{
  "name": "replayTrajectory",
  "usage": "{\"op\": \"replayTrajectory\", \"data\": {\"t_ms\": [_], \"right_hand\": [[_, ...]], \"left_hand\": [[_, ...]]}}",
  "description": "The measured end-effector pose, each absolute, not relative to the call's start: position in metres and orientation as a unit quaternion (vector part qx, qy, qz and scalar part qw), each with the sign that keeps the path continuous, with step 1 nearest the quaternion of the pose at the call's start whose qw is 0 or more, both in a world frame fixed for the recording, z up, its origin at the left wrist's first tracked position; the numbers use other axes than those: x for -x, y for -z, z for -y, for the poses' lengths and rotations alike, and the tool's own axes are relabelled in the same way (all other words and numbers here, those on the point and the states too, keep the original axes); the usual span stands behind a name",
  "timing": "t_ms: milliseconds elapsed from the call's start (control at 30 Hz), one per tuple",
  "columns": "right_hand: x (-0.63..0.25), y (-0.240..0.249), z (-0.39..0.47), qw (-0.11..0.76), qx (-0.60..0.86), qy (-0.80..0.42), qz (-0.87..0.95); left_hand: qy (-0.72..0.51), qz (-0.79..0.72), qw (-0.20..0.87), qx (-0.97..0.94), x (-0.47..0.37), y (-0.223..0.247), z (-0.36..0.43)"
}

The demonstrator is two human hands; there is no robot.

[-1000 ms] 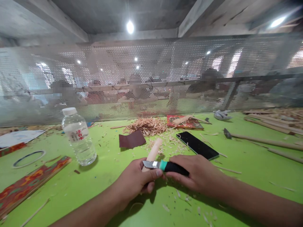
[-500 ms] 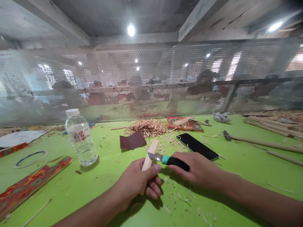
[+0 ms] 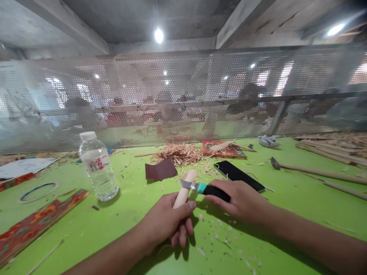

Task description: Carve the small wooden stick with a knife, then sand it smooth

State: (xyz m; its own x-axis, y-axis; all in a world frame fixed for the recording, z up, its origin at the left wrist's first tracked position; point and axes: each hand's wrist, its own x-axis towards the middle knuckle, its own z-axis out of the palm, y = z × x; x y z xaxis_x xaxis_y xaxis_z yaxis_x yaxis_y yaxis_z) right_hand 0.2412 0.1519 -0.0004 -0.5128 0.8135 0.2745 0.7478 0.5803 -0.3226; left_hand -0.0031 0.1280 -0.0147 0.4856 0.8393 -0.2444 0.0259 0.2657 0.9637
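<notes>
A pale wooden piece (image 3: 182, 194) slants up from my left hand (image 3: 169, 217), whose thumb and fingers are closed on its lower part. My right hand (image 3: 239, 198) grips the black and teal handle of a knife (image 3: 213, 191). Its blade lies across the wood's upper part, pointing left. Behind the wood, a dark brown sheet (image 3: 161, 170) rests on the green table (image 3: 114, 236). Just beyond my right hand lies a black phone (image 3: 239, 176).
A water bottle (image 3: 99, 168) stands at the left, near a patterned board (image 3: 40, 221) and a ring (image 3: 38, 192). Wood shavings (image 3: 180, 154) are heaped at the back. Long-handled tools (image 3: 315, 171) lie at the right. A perforated screen (image 3: 183, 99) crosses behind the table.
The wooden piece has turned and its tip has shifted slightly right. The knife blade has moved a little up the wood. The fingers of my left hand have shifted beneath it.
</notes>
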Motion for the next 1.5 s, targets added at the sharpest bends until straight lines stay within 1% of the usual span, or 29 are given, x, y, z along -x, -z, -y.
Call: {"op": "replayTrajectory", "data": {"t_ms": [200, 500, 833, 1067, 1500], "right_hand": [[-0.245, -0.001, -0.16, 0.196, 0.468, -0.091, 0.857], [-0.237, 0.001, -0.141, 0.148, 0.364, -0.183, 0.901], [-0.233, 0.0, -0.139, 0.153, 0.383, -0.125, 0.902], [-0.232, 0.006, -0.139, 0.176, 0.409, -0.092, 0.891], [-0.23, 0.01, -0.135, 0.178, 0.426, -0.038, 0.886]], "left_hand": [[-0.298, -0.395, 0.692, -0.526, 0.003, 0.015, -0.131], [-0.305, -0.363, 0.7, -0.533, 0.005, 0.017, -0.13], [-0.304, -0.388, 0.68, -0.543, 0.006, 0.014, -0.13], [-0.31, -0.412, 0.657, -0.55, 0.003, 0.013, -0.128], [-0.306, -0.46, 0.632, -0.544, 0.002, 0.007, -0.128]]}}
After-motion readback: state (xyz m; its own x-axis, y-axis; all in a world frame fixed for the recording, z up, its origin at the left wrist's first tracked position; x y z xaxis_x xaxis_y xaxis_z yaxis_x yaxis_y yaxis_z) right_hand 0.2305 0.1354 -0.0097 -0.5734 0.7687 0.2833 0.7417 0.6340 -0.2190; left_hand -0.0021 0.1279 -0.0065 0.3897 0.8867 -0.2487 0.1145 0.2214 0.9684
